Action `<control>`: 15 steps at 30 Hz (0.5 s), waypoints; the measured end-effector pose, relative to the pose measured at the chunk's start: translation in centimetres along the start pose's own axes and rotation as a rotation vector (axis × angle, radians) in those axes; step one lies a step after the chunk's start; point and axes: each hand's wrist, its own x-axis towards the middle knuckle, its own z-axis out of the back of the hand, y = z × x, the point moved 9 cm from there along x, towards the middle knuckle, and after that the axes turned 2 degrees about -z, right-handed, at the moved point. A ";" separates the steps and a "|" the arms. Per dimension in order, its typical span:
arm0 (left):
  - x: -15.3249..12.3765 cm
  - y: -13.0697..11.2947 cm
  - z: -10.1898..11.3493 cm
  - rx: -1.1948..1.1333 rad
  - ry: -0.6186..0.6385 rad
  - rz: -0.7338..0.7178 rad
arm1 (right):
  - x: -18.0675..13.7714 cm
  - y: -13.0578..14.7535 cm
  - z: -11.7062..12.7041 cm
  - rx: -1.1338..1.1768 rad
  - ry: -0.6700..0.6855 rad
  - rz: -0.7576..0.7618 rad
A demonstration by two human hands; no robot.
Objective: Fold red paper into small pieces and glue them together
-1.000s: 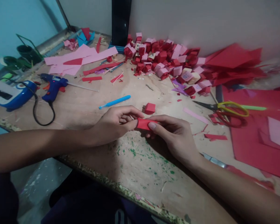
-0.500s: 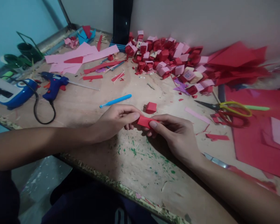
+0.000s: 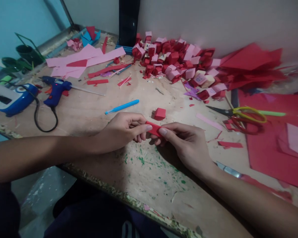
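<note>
Between both hands, a little above the wooden board, is a small folded piece of red paper (image 3: 154,129). My left hand (image 3: 129,129) pinches its left end, thumb on top. At the right end, my right hand (image 3: 186,138) grips it between thumb and fingers; some fingertips are hidden beneath the paper. Just beyond the hands a small red paper box (image 3: 160,113) rests on the board. A blue pen-like stick (image 3: 122,107) lies further left, past my left hand.
Several red and pink paper boxes (image 3: 173,59) are heaped at the back. Yellow-and-red-handled scissors (image 3: 248,115) and red sheets (image 3: 268,145) lie right, a knife blade (image 3: 228,169) beside my right forearm. A blue glue gun (image 3: 56,91) with its cord and pink strips (image 3: 89,58) lie left.
The red paper now shows a narrower face, tilted or folded over between my fingers. My left thumb has slid slightly right along it. The view has shifted a little.
</note>
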 end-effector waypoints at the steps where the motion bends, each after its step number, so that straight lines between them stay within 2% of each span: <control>1: 0.1 0.0 0.0 -0.012 -0.002 0.003 | 0.0 0.0 0.0 -0.011 0.000 0.002; 10: 0.0 0.6 -0.4 -0.063 0.048 0.069 | -0.2 0.7 -0.4 -0.151 0.055 0.064; 15: -0.3 -0.3 -0.8 -0.021 0.078 0.058 | -0.3 1.1 -0.9 -0.195 0.092 0.107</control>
